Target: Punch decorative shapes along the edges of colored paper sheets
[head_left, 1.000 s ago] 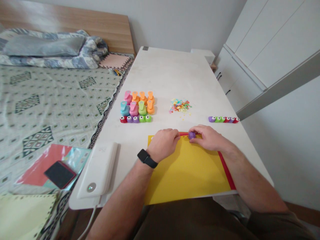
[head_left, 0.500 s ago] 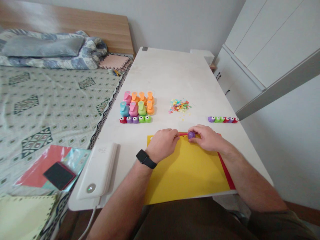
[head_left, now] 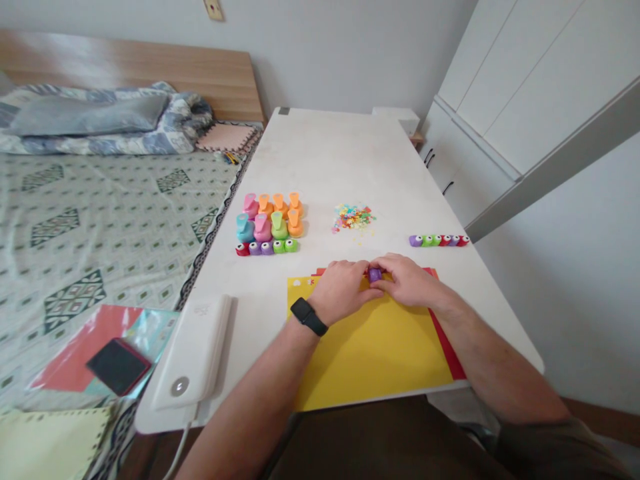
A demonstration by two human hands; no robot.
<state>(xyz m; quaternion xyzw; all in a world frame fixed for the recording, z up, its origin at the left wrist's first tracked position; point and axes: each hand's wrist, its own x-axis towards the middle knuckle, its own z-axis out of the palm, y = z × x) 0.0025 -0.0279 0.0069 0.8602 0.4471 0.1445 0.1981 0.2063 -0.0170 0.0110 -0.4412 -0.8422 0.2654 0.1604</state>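
A small purple paper punch (head_left: 375, 275) sits at the far edge of a yellow sheet of paper (head_left: 380, 353). My right hand (head_left: 407, 280) grips the punch from the right between thumb and fingers. From the other side, my left hand (head_left: 347, 290) closes in on it, its thumb just below the punch and its fingertips against its left side. Some punched shapes show along the sheet's top left edge. Red paper (head_left: 447, 347) peeks out under the yellow sheet. What lies inside the punch's slot is hidden.
Larger craft punches (head_left: 263, 227) stand in rows at the left, with small punches (head_left: 267, 248) before them. More small punches (head_left: 440, 241) line up at right. Colourful paper bits (head_left: 354, 217) lie in a pile. A white device (head_left: 193, 353) with a cable occupies the table's left corner.
My left hand has moved right, from the paper's edge to the purple punch. My right hand and the punch have shifted slightly left along the edge. The camera view has tilted up a little.
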